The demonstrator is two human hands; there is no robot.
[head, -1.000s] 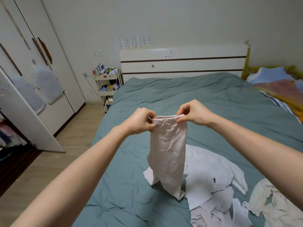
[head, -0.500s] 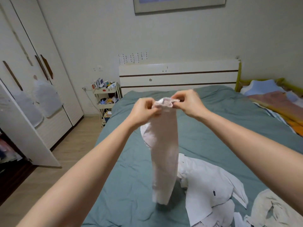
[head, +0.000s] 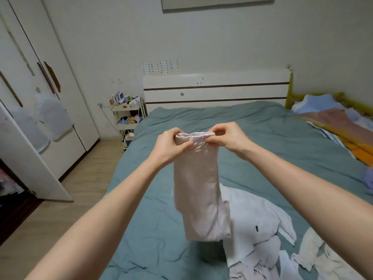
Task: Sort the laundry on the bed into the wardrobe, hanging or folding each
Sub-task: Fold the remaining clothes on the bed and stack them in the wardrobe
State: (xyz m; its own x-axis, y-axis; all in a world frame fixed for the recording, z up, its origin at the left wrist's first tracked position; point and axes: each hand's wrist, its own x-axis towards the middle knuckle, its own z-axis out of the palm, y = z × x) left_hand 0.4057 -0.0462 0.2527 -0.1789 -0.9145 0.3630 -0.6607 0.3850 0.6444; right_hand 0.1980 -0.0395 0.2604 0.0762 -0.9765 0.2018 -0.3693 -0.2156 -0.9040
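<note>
Vs half a sec ago: both hands are sitting lower in view, and the waistband is spreading flat between them instead of bunching to a peak. The garment is hanging straighter, hem dropping nearer the bed.

Left hand (head: 169, 145) is pinching the left end of the waistband, fingers curled round the cloth; right hand (head: 227, 136) is pinching the right end w/ thumb and fingertips. The pale pink pants (head: 198, 190) are dangling in the air above the bed (head: 262, 142), folded lengthwise into a narrow long strip, soft thin knit, elastic gathered top, hem just over the covers and not clearly touching.

Bed cover is a teal, lightly creased fabric. A white shirt (head: 256, 217) is lying crumpled right behind and beside the pants, small dark tag on it; its left part is hiding behind the hanging cloth. More whitish laundry (head: 314, 251) is heaped at bottom right, cut off by the frame edge, pieces hard to tell apart.

Wardrobe (head: 50, 93) is standing at left, white glossy panels, one door open; inside is dark, contents blurry. Headboard (head: 216, 89) is cream w/ dark stripes.
</note>
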